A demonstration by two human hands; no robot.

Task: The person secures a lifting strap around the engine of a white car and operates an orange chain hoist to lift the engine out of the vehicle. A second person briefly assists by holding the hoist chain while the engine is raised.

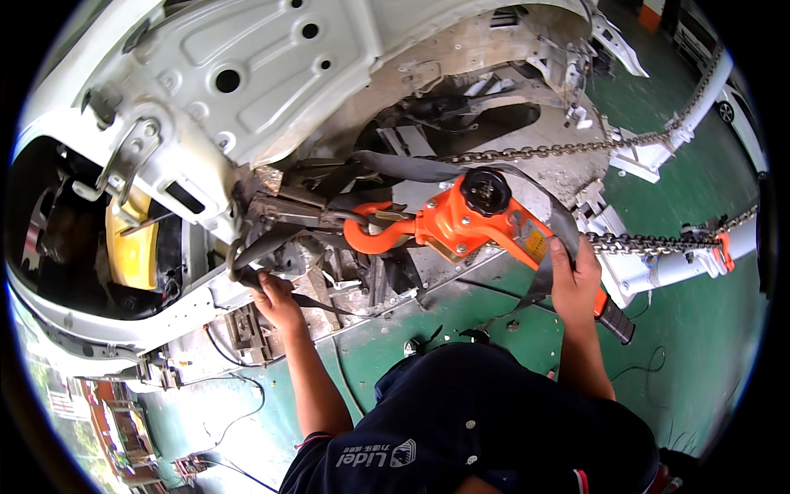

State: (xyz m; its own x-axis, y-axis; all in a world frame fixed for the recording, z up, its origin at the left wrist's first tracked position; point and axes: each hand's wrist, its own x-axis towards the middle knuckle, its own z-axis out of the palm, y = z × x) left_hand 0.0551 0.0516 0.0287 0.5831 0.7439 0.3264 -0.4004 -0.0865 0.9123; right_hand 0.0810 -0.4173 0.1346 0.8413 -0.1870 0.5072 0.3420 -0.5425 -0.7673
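The grey webbing strap (pixel 403 167), looped past the orange lever hoist (pixel 448 221), is gripped by the left hand (pixel 279 305) and, well apart, the right hand (pixel 578 276), which could be pinched by sudden tightening.

Room is left below the orange hoist (pixel 454 221), while the way above it is crowded.
Between the left hand (pixel 278 303) at lower left of centre and the right hand (pixel 576 276) at right of centre, a gap is left over the green floor (pixel 527 336), through which a hand could be passed. Above the hoist, the way is crossed by the grey strap (pixel 407 167) and, toward the upper right, by the upper chain (pixel 559 151). At the right, passage is obstructed by the lower chains (pixel 650 244); at the left and top, it is walled off by the white car body (pixel 271 70).
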